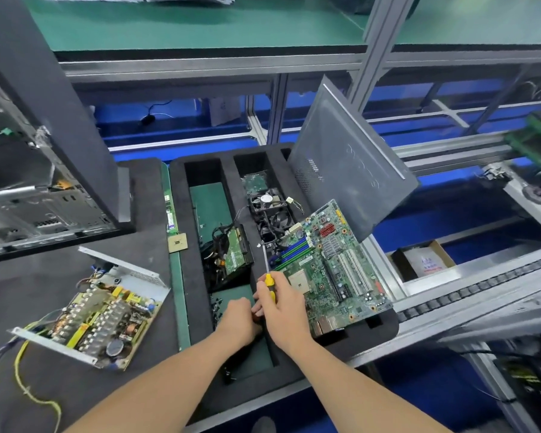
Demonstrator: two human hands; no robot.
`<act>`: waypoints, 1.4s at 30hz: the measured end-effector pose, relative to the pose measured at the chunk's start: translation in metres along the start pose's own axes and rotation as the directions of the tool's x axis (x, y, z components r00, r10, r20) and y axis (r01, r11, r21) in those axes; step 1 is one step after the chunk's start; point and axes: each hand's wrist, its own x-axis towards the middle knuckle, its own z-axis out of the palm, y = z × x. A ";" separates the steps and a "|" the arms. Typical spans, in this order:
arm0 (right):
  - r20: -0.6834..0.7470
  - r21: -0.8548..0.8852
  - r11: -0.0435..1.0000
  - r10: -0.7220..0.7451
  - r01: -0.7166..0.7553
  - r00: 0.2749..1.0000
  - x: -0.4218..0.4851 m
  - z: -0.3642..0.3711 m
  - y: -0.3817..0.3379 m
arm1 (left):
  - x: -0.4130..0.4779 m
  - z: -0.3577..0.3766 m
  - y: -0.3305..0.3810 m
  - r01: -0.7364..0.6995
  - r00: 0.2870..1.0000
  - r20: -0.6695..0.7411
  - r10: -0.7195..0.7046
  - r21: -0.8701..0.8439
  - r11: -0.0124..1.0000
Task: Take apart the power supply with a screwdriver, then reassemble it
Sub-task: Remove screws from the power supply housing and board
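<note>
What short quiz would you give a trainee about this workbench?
1. True or false: the power supply lies open, without its cover.
2. Which hand holds the screwdriver? A left; B right; C neither.
3. Fill in: the motherboard rests on the tray's ____ side.
Key: 1 true; 2 B, the right hand; 3 right.

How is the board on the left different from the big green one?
The power supply board sits in an open metal case; the motherboard lies bare on the foam tray. The power supply board trails yellow wires; the motherboard has long slots. Both are circuit boards.
</note>
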 end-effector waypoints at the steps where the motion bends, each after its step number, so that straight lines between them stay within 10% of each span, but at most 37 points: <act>1: 0.001 0.008 1.000 0.003 -0.003 1.000 0.000 0.000 0.000 | 0.000 -0.001 0.000 -0.010 1.000 0.007 0.009 0.034 0.999; 11: -0.014 -0.006 1.000 0.015 -0.015 1.000 0.000 0.004 -0.003 | -0.038 -0.065 0.010 -0.130 0.991 0.026 0.127 0.255 0.958; 17: 0.012 -0.168 0.983 0.082 -0.079 0.997 0.014 0.016 -0.031 | -0.085 -0.139 -0.014 -0.263 0.937 -0.210 0.280 0.105 0.959; 25: 0.164 0.042 0.999 0.027 -0.034 0.986 0.026 0.072 -0.119 | -0.113 -0.231 -0.126 -0.225 0.856 -0.448 0.256 0.122 0.967; 34: 0.624 0.031 0.997 -0.077 0.074 0.777 -0.008 0.114 -0.158 | -0.091 -0.233 -0.185 -0.302 0.875 -0.319 0.363 0.226 0.926; 42: 0.665 -0.096 0.955 -0.148 0.280 0.732 -0.013 0.120 -0.175 | -0.087 -0.239 -0.207 -0.347 0.838 -0.337 0.429 0.279 0.896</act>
